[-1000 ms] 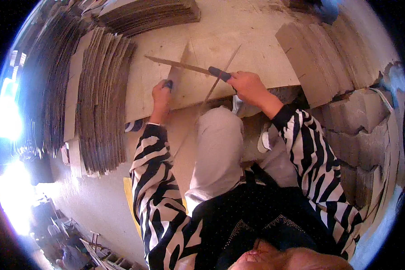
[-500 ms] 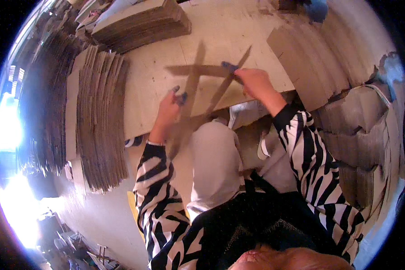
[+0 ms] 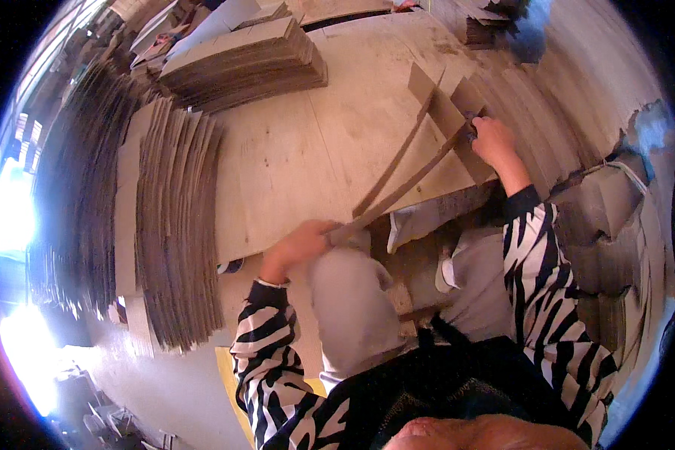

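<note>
A cardboard divider (image 3: 416, 178) of long narrow strips crossed by shorter pieces is held on edge between my hands, over the near right part of a wooden board (image 3: 277, 165). My left hand (image 3: 304, 246) is closed around the near left end of the strips, above my knee; its fingertips are partly hidden. Up at the right end, my right hand (image 3: 496, 144) pinches the divider where a strip meets a short cross piece (image 3: 469, 163). Dark coverings show on the right fingertips. Both sleeves are striped black and white.
On the left stands a row of upright cardboard sheets (image 3: 176, 225). A flat stack of cardboard (image 3: 244, 64) lies at the far left of the board. More cardboard sheets (image 3: 540, 127) lean along the right side. My knees (image 3: 352, 300) are below the board's near edge.
My right hand has moved right and slightly nearer with the divider. My left hand, earlier apart with fingers raised, has come down and closed on the strips' near end. The divider has swung right.
</note>
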`<act>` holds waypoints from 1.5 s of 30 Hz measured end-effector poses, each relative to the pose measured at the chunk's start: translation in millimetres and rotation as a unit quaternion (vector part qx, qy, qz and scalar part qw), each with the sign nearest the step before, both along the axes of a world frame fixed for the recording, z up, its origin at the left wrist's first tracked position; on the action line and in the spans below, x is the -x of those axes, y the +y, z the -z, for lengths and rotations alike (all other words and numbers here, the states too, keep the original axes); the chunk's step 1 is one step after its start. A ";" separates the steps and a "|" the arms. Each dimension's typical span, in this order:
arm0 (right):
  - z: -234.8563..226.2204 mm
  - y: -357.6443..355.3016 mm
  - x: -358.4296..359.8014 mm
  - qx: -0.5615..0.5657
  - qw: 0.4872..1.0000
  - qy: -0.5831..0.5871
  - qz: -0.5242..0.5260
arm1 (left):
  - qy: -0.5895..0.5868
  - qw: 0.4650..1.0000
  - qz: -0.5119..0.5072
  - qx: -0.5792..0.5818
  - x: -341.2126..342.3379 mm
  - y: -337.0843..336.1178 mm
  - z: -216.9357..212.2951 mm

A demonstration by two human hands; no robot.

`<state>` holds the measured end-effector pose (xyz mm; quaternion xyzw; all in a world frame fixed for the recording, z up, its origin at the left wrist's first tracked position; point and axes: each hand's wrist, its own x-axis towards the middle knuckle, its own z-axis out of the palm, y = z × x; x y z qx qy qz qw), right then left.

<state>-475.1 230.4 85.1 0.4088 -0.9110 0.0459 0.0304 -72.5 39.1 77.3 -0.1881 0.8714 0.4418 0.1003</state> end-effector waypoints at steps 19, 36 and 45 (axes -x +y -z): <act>-42.3 -312.6 -10.5 0.379 0.640 -0.661 -0.096 | 0.293 0.789 -0.373 -0.390 93.0 -192.6 -8.6; -36.9 -398.3 33.1 0.318 0.708 -0.596 -0.205 | 0.457 0.608 -0.430 -0.487 187.7 -219.0 -46.0; -60.9 -325.7 -69.6 0.335 0.693 -0.599 -0.221 | 0.525 0.640 -0.452 -0.332 149.3 -267.1 -49.5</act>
